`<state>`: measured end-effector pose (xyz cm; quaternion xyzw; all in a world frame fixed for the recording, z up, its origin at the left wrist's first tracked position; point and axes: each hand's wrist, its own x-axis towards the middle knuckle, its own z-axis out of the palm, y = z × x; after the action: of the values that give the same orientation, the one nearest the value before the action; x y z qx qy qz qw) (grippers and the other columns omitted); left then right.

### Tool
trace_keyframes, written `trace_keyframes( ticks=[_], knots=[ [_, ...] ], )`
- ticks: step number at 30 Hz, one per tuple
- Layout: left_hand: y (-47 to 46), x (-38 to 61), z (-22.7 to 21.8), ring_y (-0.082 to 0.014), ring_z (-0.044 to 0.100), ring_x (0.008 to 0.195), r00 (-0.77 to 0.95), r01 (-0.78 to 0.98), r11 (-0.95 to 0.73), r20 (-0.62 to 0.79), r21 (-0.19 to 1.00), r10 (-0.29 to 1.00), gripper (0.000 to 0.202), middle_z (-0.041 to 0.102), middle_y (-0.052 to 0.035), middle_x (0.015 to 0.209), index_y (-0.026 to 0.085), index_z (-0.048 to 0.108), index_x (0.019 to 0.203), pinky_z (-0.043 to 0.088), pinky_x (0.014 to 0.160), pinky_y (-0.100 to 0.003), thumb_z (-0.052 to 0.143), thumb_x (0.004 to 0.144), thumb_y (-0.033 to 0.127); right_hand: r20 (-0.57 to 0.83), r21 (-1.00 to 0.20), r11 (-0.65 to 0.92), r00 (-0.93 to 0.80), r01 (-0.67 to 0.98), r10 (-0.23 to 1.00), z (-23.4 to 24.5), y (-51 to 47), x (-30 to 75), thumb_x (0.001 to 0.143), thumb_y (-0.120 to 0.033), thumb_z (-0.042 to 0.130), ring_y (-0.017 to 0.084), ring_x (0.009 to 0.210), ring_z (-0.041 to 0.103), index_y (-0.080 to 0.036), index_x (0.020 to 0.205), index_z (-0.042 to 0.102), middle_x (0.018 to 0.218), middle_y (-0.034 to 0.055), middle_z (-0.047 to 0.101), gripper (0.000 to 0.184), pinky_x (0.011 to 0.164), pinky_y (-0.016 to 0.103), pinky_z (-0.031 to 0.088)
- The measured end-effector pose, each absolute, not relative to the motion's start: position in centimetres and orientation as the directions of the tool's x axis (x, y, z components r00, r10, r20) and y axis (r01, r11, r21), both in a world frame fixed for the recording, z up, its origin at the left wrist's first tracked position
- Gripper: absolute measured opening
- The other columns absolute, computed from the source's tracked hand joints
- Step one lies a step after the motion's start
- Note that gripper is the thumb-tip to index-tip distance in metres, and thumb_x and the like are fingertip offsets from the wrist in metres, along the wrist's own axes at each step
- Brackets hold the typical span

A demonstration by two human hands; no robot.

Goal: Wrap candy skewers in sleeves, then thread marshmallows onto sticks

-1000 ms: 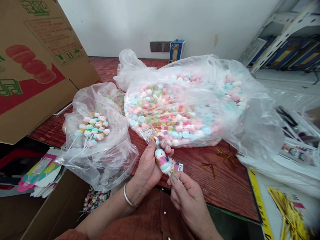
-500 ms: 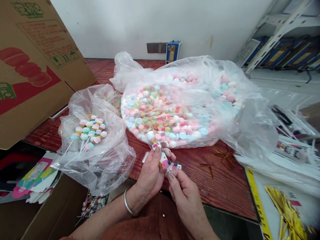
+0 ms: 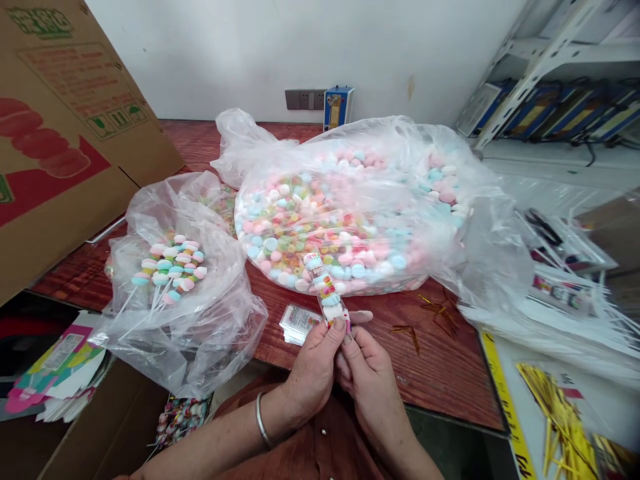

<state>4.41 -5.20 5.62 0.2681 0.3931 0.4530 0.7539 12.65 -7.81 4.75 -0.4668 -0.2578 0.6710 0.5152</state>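
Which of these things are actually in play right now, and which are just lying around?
In play:
- wrapped candy skewer, pinched at its lower end by left hand and right hand
- stack of small wrappers beside them

Lying about:
- big candy bag
- bag of skewers
- cardboard box
- gold twist ties
- blue box

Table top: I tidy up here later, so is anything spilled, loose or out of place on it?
A few gold twist ties lie scattered loose on the table, right of the right hand, which with the left hand pinches a wrapped candy skewer. No loose candy shows on the table.
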Motion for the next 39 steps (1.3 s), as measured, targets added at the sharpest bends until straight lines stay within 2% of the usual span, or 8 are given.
trace_keyframes(
  ticks=[7,12,19,27,31,34,36,39],
  knots=[
    [-4.8,3.1,6.0,-0.0172,0.063,0.068,0.393,-0.61,0.508,-0.324,0.608,0.86,0.035,0.074,-0.0115,0.092,0.012,0.075,0.108,0.049,0.061,-0.027,0.063,0.082,0.032,-0.391,-0.723,-0.371,-0.098,-0.582,0.915,5.2,-8.1,12.9,0.085,-0.051,0.071,0.004,0.045,0.017,-0.018,0.078,0.057,0.052,-0.0117,0.031,0.036,0.04,0.018,0.018],
    [-4.8,3.3,5.8,-0.0095,0.047,0.043,0.402,-0.499,0.559,-0.395,0.663,0.826,0.037,0.065,-0.0035,0.064,0.011,0.076,0.104,0.036,0.042,-0.022,0.066,0.084,0.041,-0.405,-0.75,-0.369,-0.059,-0.549,0.912,4.7,-8.4,12.7,0.084,-0.053,0.071,0.004,0.045,0.018,-0.018,0.084,0.058,0.053,-0.0116,0.032,0.037,0.039,0.017,0.02],
    [-4.4,2.5,6.5,-0.012,0.058,0.069,0.384,-0.565,0.501,-0.329,0.655,0.863,0.026,0.071,-0.0084,0.087,0.013,0.078,0.1,0.048,0.068,-0.023,0.069,0.084,0.032,-0.422,-0.692,-0.388,-0.095,-0.608,0.902,4.9,-8.6,12.4,0.083,-0.054,0.072,0.003,0.042,0.015,-0.019,0.077,0.054,0.05,-0.013,0.029,0.04,0.039,0.017,0.019],
    [-5.5,2.9,5.0,-0.0098,0.046,0.041,0.404,-0.454,0.573,-0.416,0.682,0.815,0.044,0.052,0.0028,0.05,0.014,0.075,0.11,0.039,0.042,-0.022,0.07,0.082,0.048,-0.45,-0.697,-0.379,-0.04,-0.609,0.892,5.0,-8.8,12.0,0.077,-0.056,0.076,0.004,0.044,0.016,-0.019,0.087,0.059,0.052,-0.013,0.029,0.042,0.039,0.017,0.018],
    [-5.7,3.3,4.8,-0.0146,0.056,0.05,0.349,-0.409,0.536,-0.416,0.738,0.84,0.05,0.062,-0.0008,0.056,0.016,0.073,0.117,0.048,0.051,-0.026,0.069,0.082,0.052,-0.466,-0.69,-0.337,0.036,-0.641,0.884,5.5,-8.6,12.0,0.08,-0.055,0.073,0.005,0.047,0.016,-0.02,0.081,0.054,0.057,-0.0117,0.029,0.04,0.041,0.018,0.021],
    [-5.3,3.1,5.3,-0.0223,0.066,0.079,0.262,-0.305,0.408,-0.336,0.86,0.905,0.038,0.074,-0.0075,0.082,0.018,0.077,0.105,0.054,0.076,-0.034,0.072,0.081,0.047,-0.413,-0.763,-0.277,0.111,-0.585,0.904,5.0,-8.2,12.3,0.082,-0.052,0.072,0.006,0.048,0.02,-0.021,0.08,0.053,0.058,-0.0104,0.031,0.037,0.042,0.019,0.023],
    [-5.2,2.9,5.6,-0.0251,0.064,0.099,0.253,-0.243,0.329,-0.268,0.912,0.93,0.029,0.075,-0.0093,0.1,0.019,0.079,0.098,0.048,0.096,-0.037,0.073,0.081,0.042,-0.378,-0.8,-0.241,0.15,-0.55,0.913,4.4,-8.1,12.6,0.083,-0.05,0.072,0.006,0.047,0.021,-0.021,0.077,0.052,0.057,-0.0103,0.031,0.036,0.041,0.019,0.022],
    [-5.3,2.7,5.9,-0.026,0.062,0.108,0.345,-0.378,0.399,-0.273,0.835,0.898,0.028,0.074,-0.0112,0.11,0.018,0.078,0.097,0.042,0.103,-0.04,0.068,0.086,0.041,-0.333,-0.836,-0.207,0.171,-0.508,0.927,3.8,-8.3,12.8,0.086,-0.048,0.071,0.006,0.047,0.021,-0.02,0.073,0.051,0.056,-0.0103,0.031,0.036,0.041,0.019,0.02]
  ],
)
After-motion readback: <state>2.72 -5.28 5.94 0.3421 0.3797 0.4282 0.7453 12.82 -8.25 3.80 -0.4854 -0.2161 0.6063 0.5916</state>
